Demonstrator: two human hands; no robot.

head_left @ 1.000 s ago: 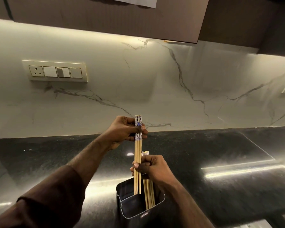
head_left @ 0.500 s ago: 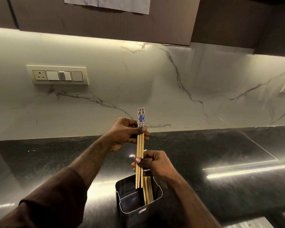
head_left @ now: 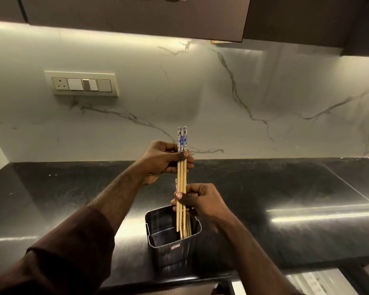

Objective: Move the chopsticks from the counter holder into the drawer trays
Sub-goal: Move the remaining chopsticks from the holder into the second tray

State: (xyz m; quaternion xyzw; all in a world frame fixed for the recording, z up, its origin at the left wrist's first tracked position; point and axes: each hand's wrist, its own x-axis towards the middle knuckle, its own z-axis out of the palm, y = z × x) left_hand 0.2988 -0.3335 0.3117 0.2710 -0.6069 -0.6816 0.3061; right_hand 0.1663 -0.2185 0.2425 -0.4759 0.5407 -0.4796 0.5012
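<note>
Here both hands [head_left: 164, 159] [head_left: 197, 199] pinch two upright chopsticks [head_left: 182, 177] above one holder [head_left: 173, 248].

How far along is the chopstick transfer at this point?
Early stage. Nothing looks delivered: no drawer tray shows clearly in this view. In hand: the left hand pinches a few blue-patterned chopsticks near their tops, tips just inside the black holder, while the right hand grips more chopsticks standing in it. Left: lifting them out and carrying all to the drawer.
</note>
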